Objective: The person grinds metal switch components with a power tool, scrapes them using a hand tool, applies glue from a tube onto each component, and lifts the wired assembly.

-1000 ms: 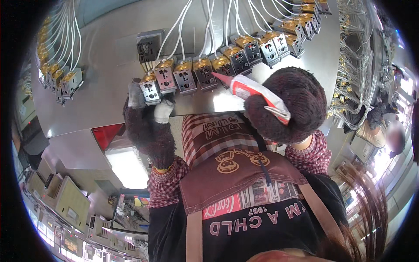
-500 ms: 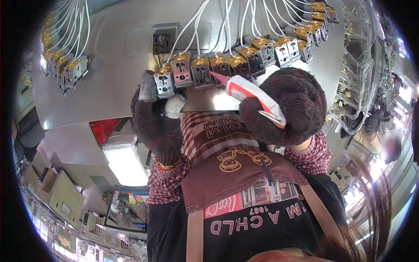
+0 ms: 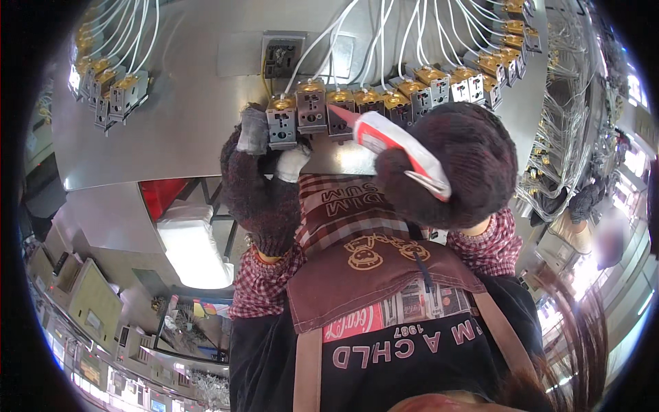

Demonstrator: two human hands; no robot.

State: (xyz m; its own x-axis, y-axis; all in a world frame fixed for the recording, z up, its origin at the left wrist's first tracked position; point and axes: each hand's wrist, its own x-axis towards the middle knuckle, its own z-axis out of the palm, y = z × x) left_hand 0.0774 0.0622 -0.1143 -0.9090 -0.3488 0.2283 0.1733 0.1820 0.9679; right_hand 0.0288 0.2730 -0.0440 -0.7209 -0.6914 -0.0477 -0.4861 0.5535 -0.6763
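Note:
My left hand (image 3: pixel 264 182), in a dark knit glove with grey and white wrapped fingertips, grips the leftmost small metal switch-like block (image 3: pixel 281 123) at its sides. That block has a brass-coloured top and a white wire. Beside it, a curved row of similar blocks (image 3: pixel 312 113) runs along the metal tabletop (image 3: pixel 185 123) to the right. A red and white squeeze tube (image 3: pixel 401 147) with a pinkish tapered nozzle is held in my gloved right hand (image 3: pixel 456 165). Its nozzle tip is at the upper part of the third block from the left; contact cannot be made out.
Another group of wired blocks (image 3: pixel 127 96) sits at the table's left. Behind the row lies a flat metal fixture (image 3: pixel 283 55). Bundled wires (image 3: pixel 559 130) hang along the right side, where another person's gloved hand (image 3: pixel 585 199) shows. A white wrapped package (image 3: pixel 195 250) is below the table edge.
The row of blocks and my left hand have shifted right in the picture. The tube and my right hand stay almost in place, so the nozzle tip now meets the third block's upper left.

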